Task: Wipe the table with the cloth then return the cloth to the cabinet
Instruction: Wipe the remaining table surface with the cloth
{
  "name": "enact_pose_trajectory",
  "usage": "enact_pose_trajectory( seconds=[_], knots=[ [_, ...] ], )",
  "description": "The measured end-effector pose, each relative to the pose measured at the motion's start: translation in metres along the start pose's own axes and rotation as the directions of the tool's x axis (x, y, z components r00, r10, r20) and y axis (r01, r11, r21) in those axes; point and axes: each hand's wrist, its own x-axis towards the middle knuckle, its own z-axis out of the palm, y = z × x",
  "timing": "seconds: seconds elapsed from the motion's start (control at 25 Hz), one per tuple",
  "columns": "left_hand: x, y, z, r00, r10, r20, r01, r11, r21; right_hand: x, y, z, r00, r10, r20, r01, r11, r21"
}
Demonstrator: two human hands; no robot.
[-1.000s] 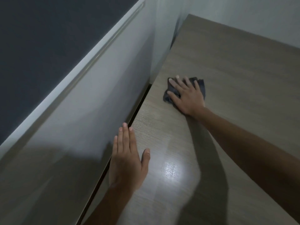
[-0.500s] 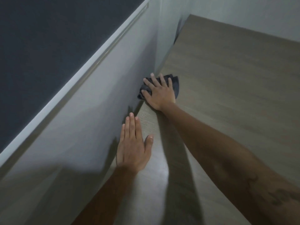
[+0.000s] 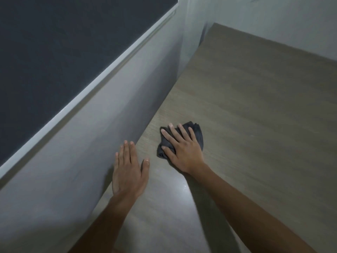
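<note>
Cloth (image 3: pixel 197 135) drawn back from the wall corner toward the near worktop (image 3: pixel 255 115), right hand (image 3: pixel 182 148) spread flat pressing it, left hand (image 3: pixel 127 170) flat alongside; risk: bunched folds skipping patches

No readable text, label or sign anywhere

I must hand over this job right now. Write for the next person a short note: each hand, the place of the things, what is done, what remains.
Right hand: flat, fingers spread, pressing the crumpled dark grey cloth onto the table; no grip around it.
Left hand: open, palm flat on the table edge beside the grey wall.
Wood-grain laminate table: cloth lies near its left edge.
Done: wiping is under way; how much is covered cannot be told.
Left: finish wiping, return cloth to the cabinet, which is not in view.
</note>
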Motion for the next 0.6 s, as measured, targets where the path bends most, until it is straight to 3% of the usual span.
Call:
enact_pose_trajectory(
  seconds=[0.16, 0.36, 0.6],
  knots=[
    [-0.008, -0.004, 0.001, 1.000, 0.024, -0.018, -0.023, 1.000, 0.014, -0.015, 0.026, -0.004, 0.996, 0.082, -0.034, -0.083, 0.996, -0.025],
    [-0.006, -0.006, 0.007, 0.998, 0.038, -0.054, -0.037, 0.999, 0.014, 0.071, 0.059, -0.016, 0.963, 0.266, -0.049, -0.269, 0.961, -0.066],
    [-0.005, -0.006, 0.008, 0.998, 0.030, -0.057, -0.027, 0.999, 0.046, 0.143, 0.030, -0.012, 0.952, 0.300, -0.057, -0.304, 0.950, -0.078]
  ],
)
